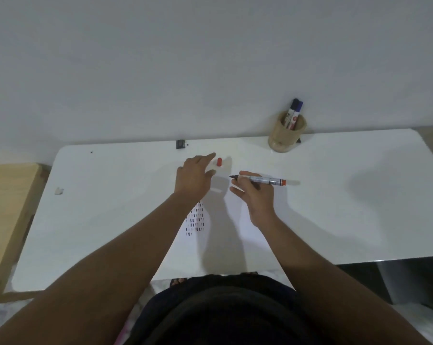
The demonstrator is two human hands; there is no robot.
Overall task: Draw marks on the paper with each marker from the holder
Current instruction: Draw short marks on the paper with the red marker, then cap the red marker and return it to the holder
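Right hand [254, 192] grip grasping uncapped marker [261, 180], left hand [194, 175] grip released beside red cap [219, 162], marked paper [210, 232] on desk [111, 195].

Dim, greyish, even lighting; soft shadows of both arms falling toward lower centre on the table [335, 195]. Mild sheen at right. Slightly soft focus, wide-angle bowing at edges.

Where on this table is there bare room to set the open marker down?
Free: the table's right side, below the holder; also left, between the scrap and left hand. Crowded: centre, around the cap, paper and right hand gripping the marker.
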